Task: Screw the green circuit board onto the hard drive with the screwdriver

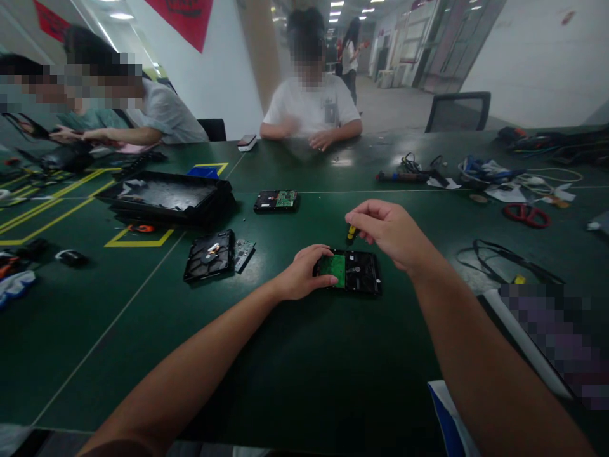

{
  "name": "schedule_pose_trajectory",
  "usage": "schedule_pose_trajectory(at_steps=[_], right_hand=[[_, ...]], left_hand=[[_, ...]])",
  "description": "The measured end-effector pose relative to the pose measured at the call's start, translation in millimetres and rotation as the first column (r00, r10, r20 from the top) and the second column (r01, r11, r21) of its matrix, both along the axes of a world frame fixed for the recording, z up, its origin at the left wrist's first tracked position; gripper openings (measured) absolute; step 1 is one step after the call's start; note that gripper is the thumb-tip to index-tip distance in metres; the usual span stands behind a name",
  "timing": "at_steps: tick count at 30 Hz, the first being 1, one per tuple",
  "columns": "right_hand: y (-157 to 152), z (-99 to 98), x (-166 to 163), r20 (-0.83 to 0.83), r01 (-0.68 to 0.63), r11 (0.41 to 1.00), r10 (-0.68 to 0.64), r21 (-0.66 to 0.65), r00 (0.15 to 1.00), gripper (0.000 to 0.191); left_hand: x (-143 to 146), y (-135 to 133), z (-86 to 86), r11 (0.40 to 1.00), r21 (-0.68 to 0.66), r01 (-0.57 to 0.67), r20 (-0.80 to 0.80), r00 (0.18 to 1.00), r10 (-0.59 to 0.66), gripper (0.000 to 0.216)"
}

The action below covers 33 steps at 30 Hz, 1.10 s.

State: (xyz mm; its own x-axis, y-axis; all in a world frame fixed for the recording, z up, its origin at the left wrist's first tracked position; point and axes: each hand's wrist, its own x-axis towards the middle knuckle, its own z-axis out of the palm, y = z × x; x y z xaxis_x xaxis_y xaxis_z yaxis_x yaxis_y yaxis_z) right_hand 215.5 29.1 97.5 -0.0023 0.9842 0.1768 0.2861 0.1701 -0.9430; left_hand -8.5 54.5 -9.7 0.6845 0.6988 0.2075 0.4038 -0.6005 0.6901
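Observation:
A black hard drive (358, 273) with a green circuit board lies face up on the dark green table (304, 368) in front of me. My left hand (304, 271) grips its left edge, fingers curled over the board. My right hand (387, 230) hovers just above the drive's far edge, closed around a small screwdriver (351, 233) with a yellow and black handle that points down toward the drive.
An opened drive with a loose board (212, 254) lies to the left, another drive (276, 200) farther back, and a black tray (166, 200) beyond. Cables, red scissors (527, 216) and tools clutter the right. Three people sit at the far side and left.

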Motion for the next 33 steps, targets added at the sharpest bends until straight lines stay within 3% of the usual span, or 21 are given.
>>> schedule_pose_trajectory(at_steps=[3, 9, 16, 21, 25, 29, 33], right_hand=[[-0.2, -1.9, -2.4, -0.047, -0.019, 0.998, 0.016, -0.055, 0.999, 0.022], [-1.1, -2.2, -8.4, -0.203, -0.188, 0.968, 0.153, -0.166, 0.967, 0.018], [-3.9, 0.2, -9.1, -0.35, -0.269, 0.945, 0.191, -0.187, 0.917, 0.017], [-3.3, 1.5, -4.6, -0.194, -0.214, 0.969, 0.188, -0.122, 0.963, 0.024], [-1.2, 2.5, -0.7, -0.039, -0.089, 0.995, 0.088, -0.033, 0.995, 0.023], [-0.3, 2.1, -1.7, -0.045, 0.009, 1.0, -0.01, -0.024, 0.999, 0.025], [-0.2, 0.4, -6.0, -0.11, -0.029, 0.996, 0.02, -0.083, 0.994, 0.021]], left_hand=[[-0.2, 0.3, -0.6, 1.0, 0.003, -0.002, -0.001, 1.0, 0.002, 0.054], [0.2, 1.9, -2.3, 1.0, 0.016, 0.01, 0.01, 1.0, -0.01, 0.054], [0.0, 2.6, -2.4, 0.999, 0.025, 0.02, 0.022, 1.0, -0.02, 0.056], [-0.1, 2.1, -4.0, 1.0, 0.009, 0.007, 0.022, 1.0, -0.008, 0.054], [-0.5, 2.1, -4.1, 1.0, 0.001, -0.005, 0.021, 1.0, 0.005, 0.054], [-0.7, 2.1, -2.9, 1.0, 0.0, 0.006, 0.005, 1.0, -0.006, 0.054], [-0.3, 1.6, -2.7, 1.0, 0.012, -0.006, 0.003, 1.0, 0.006, 0.054]])
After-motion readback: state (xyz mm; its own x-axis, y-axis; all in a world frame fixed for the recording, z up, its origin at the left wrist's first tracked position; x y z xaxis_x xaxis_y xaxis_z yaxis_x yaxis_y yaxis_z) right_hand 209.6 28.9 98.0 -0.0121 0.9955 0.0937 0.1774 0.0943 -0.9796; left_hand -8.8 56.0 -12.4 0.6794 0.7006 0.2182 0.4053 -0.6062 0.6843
